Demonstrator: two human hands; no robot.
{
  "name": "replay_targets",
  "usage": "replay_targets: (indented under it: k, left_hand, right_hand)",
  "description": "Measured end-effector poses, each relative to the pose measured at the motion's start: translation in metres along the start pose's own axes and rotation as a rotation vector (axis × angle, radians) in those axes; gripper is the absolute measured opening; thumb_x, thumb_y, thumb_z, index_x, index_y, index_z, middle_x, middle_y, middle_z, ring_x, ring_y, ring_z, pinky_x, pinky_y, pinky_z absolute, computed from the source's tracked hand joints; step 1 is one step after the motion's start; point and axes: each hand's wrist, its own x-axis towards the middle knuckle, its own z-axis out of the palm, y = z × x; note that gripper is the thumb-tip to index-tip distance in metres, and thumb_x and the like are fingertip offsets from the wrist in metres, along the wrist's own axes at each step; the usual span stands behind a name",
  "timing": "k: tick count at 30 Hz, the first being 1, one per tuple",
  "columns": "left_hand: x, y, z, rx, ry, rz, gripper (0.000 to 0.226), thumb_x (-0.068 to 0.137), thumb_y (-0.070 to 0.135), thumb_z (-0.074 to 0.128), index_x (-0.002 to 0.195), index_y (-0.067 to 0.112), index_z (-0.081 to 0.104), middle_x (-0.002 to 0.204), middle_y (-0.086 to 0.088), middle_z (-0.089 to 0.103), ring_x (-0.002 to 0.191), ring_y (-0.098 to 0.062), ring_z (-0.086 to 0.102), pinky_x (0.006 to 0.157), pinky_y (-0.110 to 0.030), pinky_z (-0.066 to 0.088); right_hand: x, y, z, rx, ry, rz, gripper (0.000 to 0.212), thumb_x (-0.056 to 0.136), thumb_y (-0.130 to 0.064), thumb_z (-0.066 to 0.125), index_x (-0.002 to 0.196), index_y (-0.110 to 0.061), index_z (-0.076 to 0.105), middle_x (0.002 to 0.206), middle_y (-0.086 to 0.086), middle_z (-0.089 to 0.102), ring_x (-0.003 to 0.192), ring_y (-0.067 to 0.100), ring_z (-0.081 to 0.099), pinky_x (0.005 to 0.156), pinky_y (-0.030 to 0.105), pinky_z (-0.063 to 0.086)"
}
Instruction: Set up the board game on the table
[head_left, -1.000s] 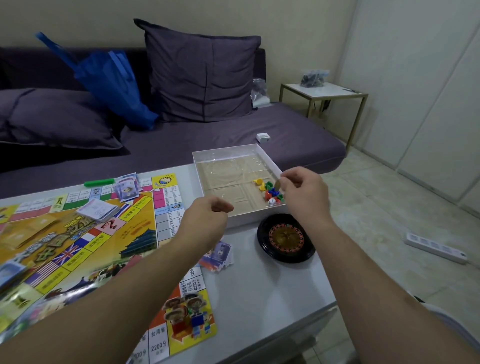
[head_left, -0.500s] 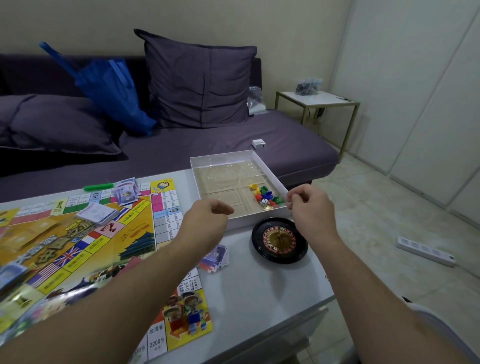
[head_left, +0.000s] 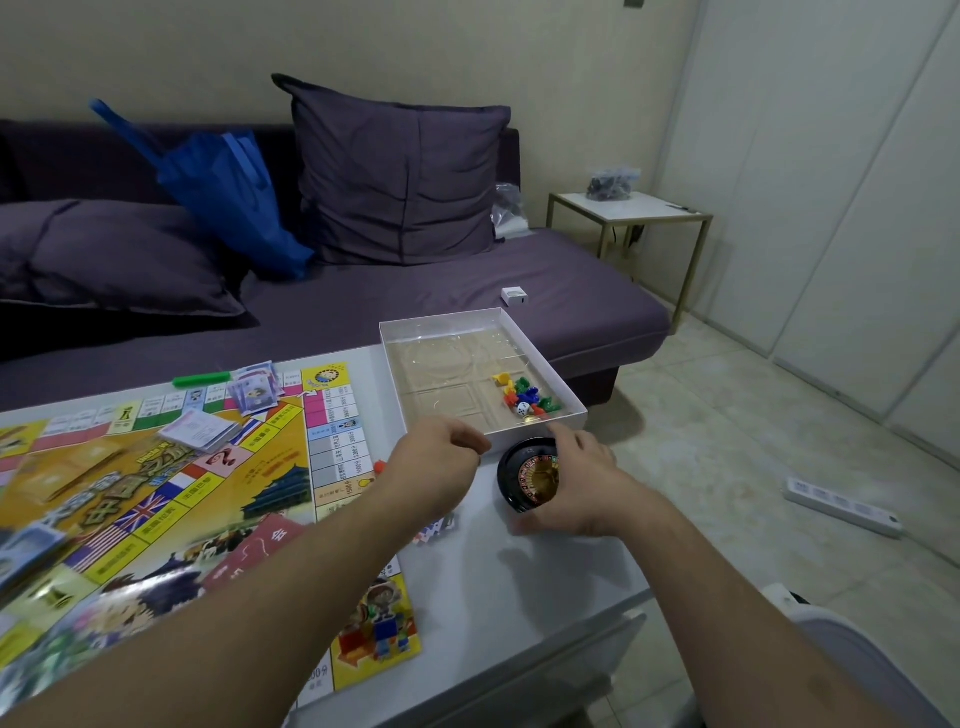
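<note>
The colourful game board (head_left: 156, 493) lies open on the white table (head_left: 519, 597). A clear box tray (head_left: 569, 402) stands at the table's far right, with coloured pawns (head_left: 522, 389) and a white die (head_left: 523, 408) in its near right corner. Just in front of the tray, my right hand (head_left: 587, 483) grips the black roulette wheel (head_left: 524, 480) by its right rim, thumb at its near edge. My left hand (head_left: 436, 467) hovers curled beside the wheel, and nothing shows in it. A small red piece (head_left: 379, 466) lies on the board's edge.
Card stack (head_left: 200, 431), paper money (head_left: 257, 392) and a green marker (head_left: 202, 379) sit on the far part of the board. More cards (head_left: 436, 526) lie under my left wrist. A purple sofa (head_left: 415, 312) lies behind the table, a power strip (head_left: 844, 506) on the floor at right.
My right hand has come back from the pawns in the tray and closed round the roulette wheel. My left hand has barely moved.
</note>
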Motion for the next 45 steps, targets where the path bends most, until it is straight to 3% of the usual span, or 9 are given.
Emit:
replay_targets:
  k: [5,9,14,18,22,34,38,42,45]
  left_hand:
    - [0.001,-0.002,0.000,0.003,-0.020,0.023,0.033,0.097,0.004,0.059,0.096,0.032,0.075,0.107,0.002,0.077,0.109,-0.017,0.068,0.099,-0.032,0.053]
    - [-0.002,-0.003,-0.004,-0.025,-0.012,0.009,0.037,0.095,-0.002,0.056,0.094,0.031,0.074,0.106,0.001,0.077,0.108,-0.018,0.069,0.103,-0.041,0.055]
    - [-0.007,-0.006,-0.020,-0.037,0.059,0.016,0.030,0.098,0.005,0.057,0.107,0.029,0.073,0.109,0.004,0.074,0.104,-0.017,0.071,0.096,-0.043,0.060]
    - [-0.018,-0.009,-0.047,-0.004,0.146,0.035,0.030,0.099,0.013,0.059,0.124,0.026,0.069,0.117,0.003,0.070,0.097,-0.015,0.069,0.081,-0.033,0.061]
    - [-0.033,-0.025,-0.083,0.002,0.180,-0.010,0.034,0.098,0.026,0.066,0.132,0.021,0.067,0.116,0.000,0.073,0.095,-0.017,0.072,0.087,-0.040,0.062]
    - [-0.087,-0.098,-0.200,-0.018,0.349,-0.121,0.013,0.096,0.011,0.071,0.108,0.011,0.077,0.090,0.001,0.076,0.079,-0.021,0.075,0.075,-0.037,0.065]
    - [-0.106,-0.127,-0.232,-0.005,0.406,-0.175,0.010,0.095,0.011,0.071,0.102,0.014,0.077,0.093,-0.005,0.077,0.080,-0.026,0.074,0.078,-0.045,0.064]
    - [-0.122,-0.159,-0.254,0.040,0.454,-0.222,0.010,0.091,0.013,0.074,0.098,0.019,0.077,0.093,-0.001,0.076,0.086,-0.024,0.071,0.085,-0.046,0.062]
    - [-0.133,-0.178,-0.262,0.106,0.449,-0.252,0.010,0.089,0.014,0.074,0.095,0.022,0.078,0.092,0.000,0.076,0.085,-0.021,0.069,0.080,-0.040,0.061]
  right_hand:
    - [0.002,0.003,-0.002,0.027,0.048,-0.034,0.135,0.060,-0.049,0.095,0.162,-0.028,0.010,0.162,0.001,0.025,0.151,0.027,0.022,0.119,0.045,0.040]
    - [0.001,0.001,-0.009,0.039,0.074,-0.081,0.139,0.056,-0.050,0.095,0.164,-0.029,0.011,0.165,-0.001,0.025,0.151,0.026,0.022,0.120,0.048,0.040]
    - [-0.011,-0.018,-0.019,0.036,0.101,-0.167,0.140,0.050,-0.059,0.094,0.162,-0.034,0.013,0.162,-0.007,0.027,0.149,0.023,0.024,0.121,0.049,0.037]
    - [-0.022,-0.049,-0.022,0.066,0.126,-0.299,0.136,0.050,-0.061,0.093,0.161,-0.035,0.018,0.161,-0.008,0.030,0.150,0.020,0.026,0.121,0.047,0.036]
    - [-0.031,-0.093,-0.014,0.085,0.118,-0.392,0.133,0.051,-0.065,0.093,0.159,-0.036,0.021,0.157,-0.009,0.034,0.145,0.020,0.032,0.119,0.049,0.038]
    - [-0.040,-0.228,0.051,0.003,-0.006,-0.621,0.124,0.062,-0.065,0.092,0.160,-0.028,0.026,0.157,-0.004,0.034,0.144,0.020,0.031,0.119,0.046,0.039]
    - [-0.041,-0.268,0.080,-0.023,-0.051,-0.669,0.111,0.060,-0.066,0.092,0.149,-0.029,0.038,0.142,-0.005,0.042,0.132,0.019,0.039,0.113,0.046,0.045]
    - [-0.045,-0.297,0.113,-0.048,-0.097,-0.721,0.112,0.060,-0.068,0.090,0.151,-0.029,0.036,0.145,-0.005,0.040,0.136,0.020,0.035,0.115,0.045,0.041]
    - [-0.051,-0.309,0.133,-0.096,-0.133,-0.736,0.115,0.059,-0.071,0.089,0.151,-0.030,0.035,0.145,-0.006,0.038,0.136,0.019,0.033,0.115,0.045,0.040]
